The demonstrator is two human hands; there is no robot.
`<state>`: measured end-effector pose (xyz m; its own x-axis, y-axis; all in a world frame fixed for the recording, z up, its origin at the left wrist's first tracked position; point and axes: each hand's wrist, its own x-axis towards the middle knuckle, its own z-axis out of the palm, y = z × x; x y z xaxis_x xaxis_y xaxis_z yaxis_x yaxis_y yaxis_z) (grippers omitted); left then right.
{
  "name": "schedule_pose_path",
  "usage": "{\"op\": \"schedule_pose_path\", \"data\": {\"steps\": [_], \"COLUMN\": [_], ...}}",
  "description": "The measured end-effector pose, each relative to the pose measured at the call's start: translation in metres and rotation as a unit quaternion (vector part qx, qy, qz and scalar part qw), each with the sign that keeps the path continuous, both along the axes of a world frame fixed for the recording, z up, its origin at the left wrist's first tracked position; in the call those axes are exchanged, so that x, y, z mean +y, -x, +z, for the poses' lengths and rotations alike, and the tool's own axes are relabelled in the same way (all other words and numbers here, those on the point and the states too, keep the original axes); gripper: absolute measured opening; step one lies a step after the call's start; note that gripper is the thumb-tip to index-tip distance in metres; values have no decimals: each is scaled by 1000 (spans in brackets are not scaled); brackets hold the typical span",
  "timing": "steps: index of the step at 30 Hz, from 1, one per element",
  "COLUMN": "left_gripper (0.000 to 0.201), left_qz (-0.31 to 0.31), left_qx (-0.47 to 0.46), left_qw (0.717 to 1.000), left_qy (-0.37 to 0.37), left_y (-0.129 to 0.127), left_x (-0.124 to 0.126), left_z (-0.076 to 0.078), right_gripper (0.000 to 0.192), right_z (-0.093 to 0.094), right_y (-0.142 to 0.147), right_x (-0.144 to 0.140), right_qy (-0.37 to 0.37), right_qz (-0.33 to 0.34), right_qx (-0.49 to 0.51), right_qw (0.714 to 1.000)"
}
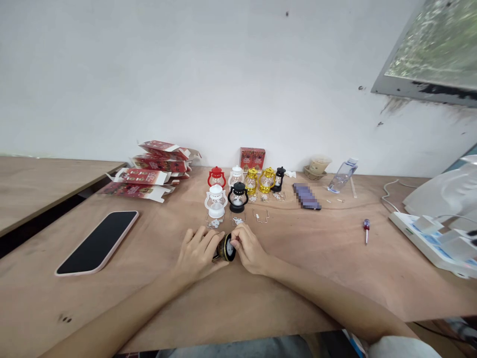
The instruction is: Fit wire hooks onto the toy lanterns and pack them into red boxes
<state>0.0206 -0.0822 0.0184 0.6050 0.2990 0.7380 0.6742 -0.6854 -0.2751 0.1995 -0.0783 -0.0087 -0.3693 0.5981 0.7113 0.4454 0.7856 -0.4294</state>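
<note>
Near the front middle of the table my left hand (197,252) is wrapped round a small black lantern with gold trim (225,247). The lantern lies tilted on its side, its round base turned to the right. Against that base my right hand (251,252) has its fingertips pinched together; whatever they grip, if anything, is hidden. Just beyond both hands stand a white lantern (216,203) and a black lantern (237,199), upright. Bent wire handles (261,216) and small white parts (215,223) lie in front of them.
Red, white and gold lanterns (267,180) stand behind, before two red boxes (252,159). Flattened red cartons (149,176) are piled left, above a phone (99,243). Rightward are another phone (306,196), a bottle (343,175), a screwdriver (366,229) and a power strip (425,238).
</note>
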Motion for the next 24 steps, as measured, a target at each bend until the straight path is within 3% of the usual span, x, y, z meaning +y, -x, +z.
{"op": "schedule_pose_path", "data": {"steps": [5, 8, 10, 13, 15, 18, 24], "left_gripper": [27, 26, 30, 37, 37, 36, 38], "left_qz": [0, 6, 6, 1, 1, 2, 5], "left_qx": [-13, -26, -34, -41, -43, -42, -40], "left_qw": [1000, 1000, 999, 999, 999, 999, 999], "left_qy": [-1, -1, -2, -3, -2, 5, 4], "left_y": [-2, -1, 2, 6, 8, 8, 7], "left_x": [1, 4, 5, 8, 9, 10, 9], "left_z": [2, 5, 7, 9, 9, 8, 9], "right_gripper": [25, 25, 25, 26, 23, 18, 10], "right_z": [-2, -4, -5, -6, -8, -13, -17], "right_y": [2, -6, -21, -54, -74, -89, -89], "right_x": [-2, 7, 21, 48, 64, 75, 76], "right_qy": [-9, -8, 8, 42, 49, 54, 65], "right_qz": [-9, -47, -106, -254, -294, -312, -297], "right_qx": [27, 61, 64, 5, -13, -45, -85], "right_qw": [1000, 997, 992, 966, 954, 948, 949]}}
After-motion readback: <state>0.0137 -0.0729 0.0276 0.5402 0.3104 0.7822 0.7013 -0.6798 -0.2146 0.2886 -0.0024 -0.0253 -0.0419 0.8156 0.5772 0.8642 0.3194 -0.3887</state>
